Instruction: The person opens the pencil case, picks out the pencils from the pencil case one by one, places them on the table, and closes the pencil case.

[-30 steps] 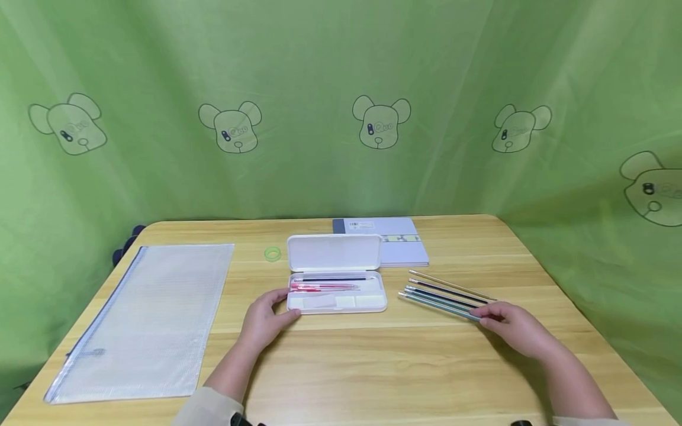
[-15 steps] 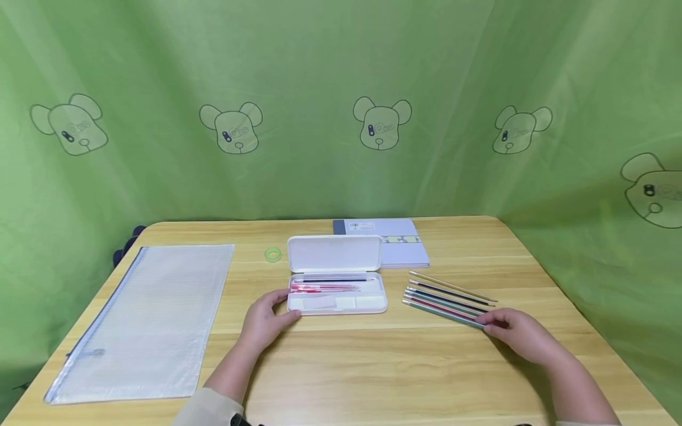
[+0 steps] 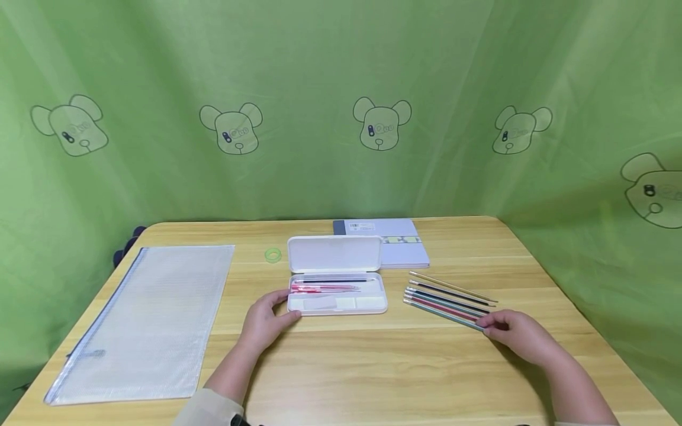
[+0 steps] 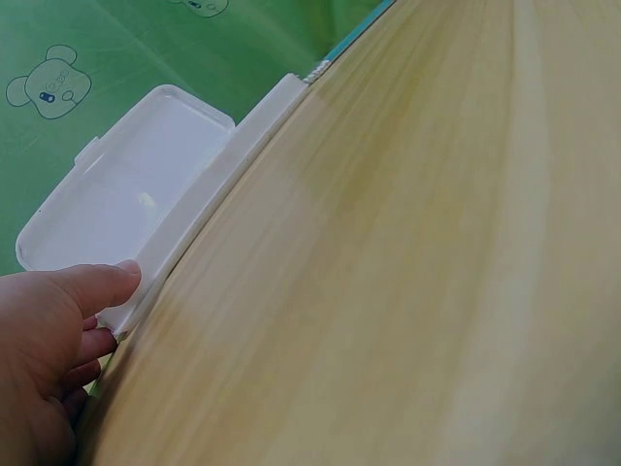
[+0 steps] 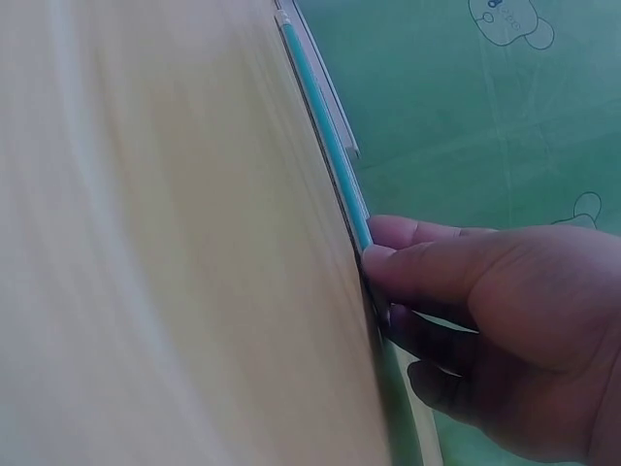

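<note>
A white pencil case point(image 3: 370, 304) lies with its lid up in the middle of the table. In it are a dark pencil point(image 3: 333, 280), red-pink pens point(image 3: 325, 288) and a pale block point(image 3: 319, 302). My left hand point(image 3: 267, 322) holds the case's left end, thumb at the front corner; the left wrist view shows the thumb point(image 4: 107, 285) on its edge. To the right, several pencils lie side by side, their ends fanned. My right hand point(image 3: 519, 335) pinches the nearest one, a teal pencil point(image 5: 325, 107), near its right end. A red pencil point(image 3: 444, 308) lies just behind it.
A mesh zip pouch point(image 3: 144, 319) covers the table's left side. A green tape roll point(image 3: 273, 255) lies behind the case's left end. Behind the lid is a pale lavender notebook point(image 3: 402, 251). A green curtain point(image 3: 309, 177) surrounds the table's back and sides.
My right hand has shifted slightly toward me with the teal pencil, and the red pencil now shows among the spread pencils. My left hand and the case have stayed put.
</note>
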{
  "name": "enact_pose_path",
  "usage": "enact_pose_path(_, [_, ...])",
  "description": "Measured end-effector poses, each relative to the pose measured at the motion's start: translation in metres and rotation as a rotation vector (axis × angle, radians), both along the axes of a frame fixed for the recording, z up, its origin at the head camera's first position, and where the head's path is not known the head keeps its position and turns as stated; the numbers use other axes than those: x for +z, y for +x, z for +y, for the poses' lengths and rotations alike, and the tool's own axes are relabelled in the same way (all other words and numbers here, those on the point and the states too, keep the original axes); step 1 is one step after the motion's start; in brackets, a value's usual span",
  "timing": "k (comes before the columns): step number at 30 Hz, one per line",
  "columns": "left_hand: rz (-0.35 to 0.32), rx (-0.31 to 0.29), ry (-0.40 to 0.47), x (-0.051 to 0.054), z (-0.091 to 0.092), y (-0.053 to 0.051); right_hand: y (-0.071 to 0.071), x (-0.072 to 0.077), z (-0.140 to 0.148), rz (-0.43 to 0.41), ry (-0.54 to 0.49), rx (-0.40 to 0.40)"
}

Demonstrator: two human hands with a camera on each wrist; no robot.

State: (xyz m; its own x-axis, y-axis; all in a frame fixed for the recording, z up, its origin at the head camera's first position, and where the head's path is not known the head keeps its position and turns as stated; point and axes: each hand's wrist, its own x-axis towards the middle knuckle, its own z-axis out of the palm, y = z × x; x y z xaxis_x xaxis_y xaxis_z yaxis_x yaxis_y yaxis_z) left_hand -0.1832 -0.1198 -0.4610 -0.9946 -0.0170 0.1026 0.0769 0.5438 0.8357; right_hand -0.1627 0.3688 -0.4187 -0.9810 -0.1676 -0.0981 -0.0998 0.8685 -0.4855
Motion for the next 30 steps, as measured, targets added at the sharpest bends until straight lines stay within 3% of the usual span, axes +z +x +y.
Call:
enact_pose_path(17, [-0.005,-0.002,-0.002,0.000,0.000,0.001,0.001,0.007,-0.011,0.033,-0.059,-0.030])
enact_pose_path(20, [-0.005,-0.004,-0.002,0.001,0.000,0.001,-0.003,0.011,-0.018,0.019,-0.094,-0.027])
enact_pose_path(30, [0.000,0.000,-0.001,0.001,0.000,0.001,-0.022,0.018,-0.055,0.089,-0.115,0.023])
